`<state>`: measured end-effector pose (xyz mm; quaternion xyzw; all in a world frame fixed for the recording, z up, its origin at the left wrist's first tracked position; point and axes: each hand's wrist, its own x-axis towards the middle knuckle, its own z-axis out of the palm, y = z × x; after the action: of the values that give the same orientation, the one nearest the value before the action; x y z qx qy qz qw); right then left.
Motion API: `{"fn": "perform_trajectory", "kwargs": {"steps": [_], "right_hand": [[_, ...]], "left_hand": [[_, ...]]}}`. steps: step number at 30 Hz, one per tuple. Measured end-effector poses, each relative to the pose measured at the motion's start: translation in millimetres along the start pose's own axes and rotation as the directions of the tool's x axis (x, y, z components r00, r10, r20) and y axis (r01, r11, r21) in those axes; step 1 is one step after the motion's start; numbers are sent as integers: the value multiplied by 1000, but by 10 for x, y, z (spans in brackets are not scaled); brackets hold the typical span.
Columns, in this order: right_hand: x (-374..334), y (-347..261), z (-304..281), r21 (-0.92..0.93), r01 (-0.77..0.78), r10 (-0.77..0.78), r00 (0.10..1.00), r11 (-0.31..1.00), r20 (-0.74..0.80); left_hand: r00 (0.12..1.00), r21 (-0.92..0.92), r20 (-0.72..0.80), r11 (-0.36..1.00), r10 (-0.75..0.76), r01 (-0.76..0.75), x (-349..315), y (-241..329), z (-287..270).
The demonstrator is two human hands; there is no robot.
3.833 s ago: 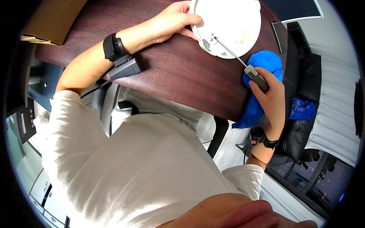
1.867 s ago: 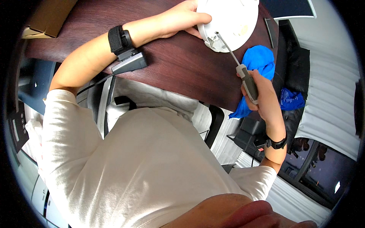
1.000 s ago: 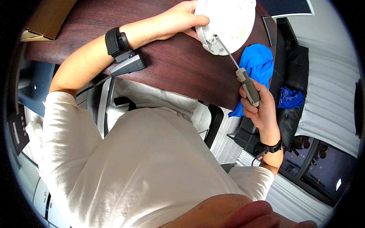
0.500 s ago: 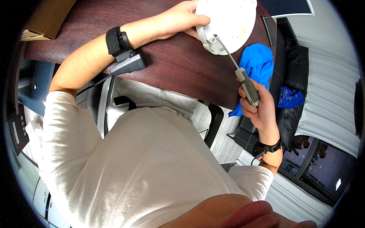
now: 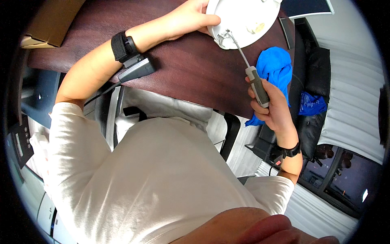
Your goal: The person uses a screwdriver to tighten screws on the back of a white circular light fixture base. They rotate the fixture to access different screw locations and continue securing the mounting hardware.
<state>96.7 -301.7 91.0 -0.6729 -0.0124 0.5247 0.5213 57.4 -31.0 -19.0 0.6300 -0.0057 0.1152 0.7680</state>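
Note:
A white round plastic housing is at the far side of the dark red table, cut off by the upper edge of the picture. My left hand grips its left rim, thumb on top and fingers underneath. In my right hand is a screwdriver with a grey and dark green handle, fingers wrapped round it. Its metal shaft points up and left, and the tip meets a small recess near the housing's lower left rim. Whether a screw sits there is too small to tell.
A blue cloth lies at the table's right edge, beside the screwdriver. A cardboard box stands at the far left of the table. Right of the table is a black couch with a blue bundle on it.
The housing has tilted and shifted slightly up and left in my left hand. My right hand has moved a little up and left with the screwdriver, its tip still at the recess.

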Motion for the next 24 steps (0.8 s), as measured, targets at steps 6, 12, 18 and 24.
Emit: {"fn": "perform_trajectory", "kwargs": {"steps": [6, 12, 18, 24], "right_hand": [[177, -95, 17, -77, 61, -56, 996, 995, 75], [267, -75, -25, -115, 134, -125, 989, 984, 76], [305, -54, -1, -443, 270, -301, 954, 855, 0], [389, 52, 6, -935, 354, -754, 624, 36, 207]], "left_hand": [[999, -31, 16, 998, 47, -46, 101, -19, -155], [998, -10, 45, 999, 36, -36, 178, -55, -238], [996, 48, 75, 997, 55, -59, 194, -70, -269], [998, 100, 36, 994, 47, -50, 187, -41, -236]]}}
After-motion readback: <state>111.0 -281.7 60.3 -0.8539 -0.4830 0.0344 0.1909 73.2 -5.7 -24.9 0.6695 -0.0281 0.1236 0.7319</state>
